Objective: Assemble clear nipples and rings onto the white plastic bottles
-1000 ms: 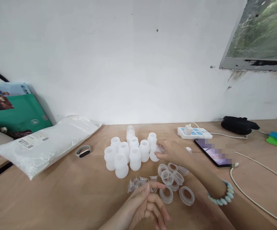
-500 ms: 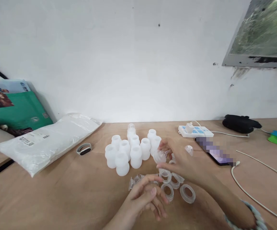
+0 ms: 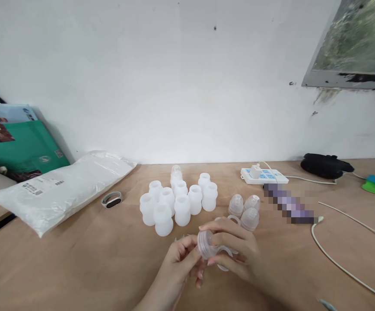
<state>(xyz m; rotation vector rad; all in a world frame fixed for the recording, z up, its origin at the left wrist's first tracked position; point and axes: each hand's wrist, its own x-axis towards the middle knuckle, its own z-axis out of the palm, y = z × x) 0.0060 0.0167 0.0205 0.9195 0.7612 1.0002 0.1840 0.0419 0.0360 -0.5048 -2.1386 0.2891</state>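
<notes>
- Nearest me, I have the left hand [image 3: 181, 259] at the middle of the near side, with thumb and fingers bent in close on the left edge of a clear ridged piece [image 3: 204, 245]; its farther fingers are partly hidden.
- From the right, I have the right hand [image 3: 244, 248] round the same piece, fingers curved over the far, upper edge and thumb under the near, lower one, open only as wide as the piece. I cannot tell whether another fingertip reaches inside it.
- The piece sits between both hands, tilted on its side above the brown table [image 3: 77, 268].
- Just behind the right hand, I see clear rings [image 3: 234, 218] on the table, partly covered by its fingers.
- Beyond the left fingertips lie small clear parts [image 3: 183, 238], too hidden for me to make out.
- Farther right, three clear domed caps [image 3: 249, 219] stand close together.
- Across the middle, I see a cluster of white bottles [image 3: 182, 211], upright; the farthest carries a clear dome [image 3: 176, 169].
- Left of them is a grey wristband [image 3: 116, 203]; right, a blurred-out phone [image 3: 287, 203].
- Toward the wall lie a white package [image 3: 61, 190], left, and a power strip [image 3: 247, 176], right.
</notes>
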